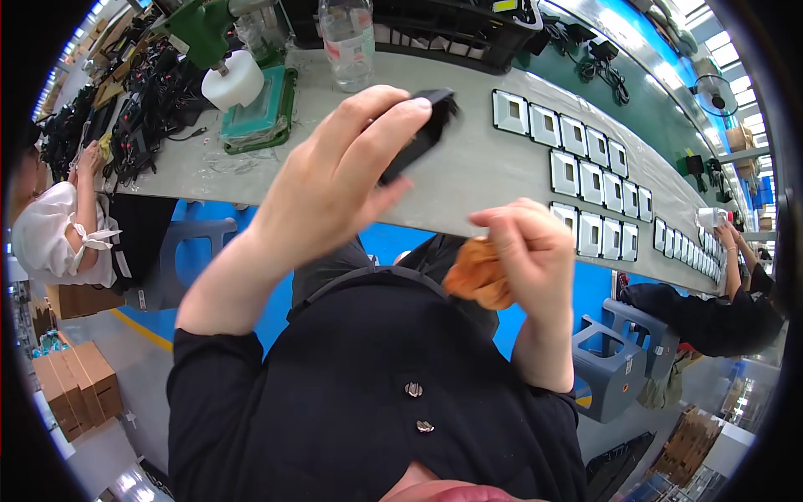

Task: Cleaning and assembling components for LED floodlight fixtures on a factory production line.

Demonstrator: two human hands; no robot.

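Note:
My left hand [335,180] is raised in front of the grey workbench [468,176] and grips a black rectangular part [418,138] between thumb and fingers. My right hand [527,251] is closed on an orange-brown cloth [478,274] held just below and to the right of that part. The two hands are apart, with the cloth not touching the part. My black garment with metal buttons fills the lower middle of the view.
Rows of white square frames [577,176] lie on the bench to the right. A clear bottle [347,42], a green press with a white roller [232,79] and black crates stand at the back. Other people work at far left [58,226] and right [736,284]. Grey stools [619,360] stand below.

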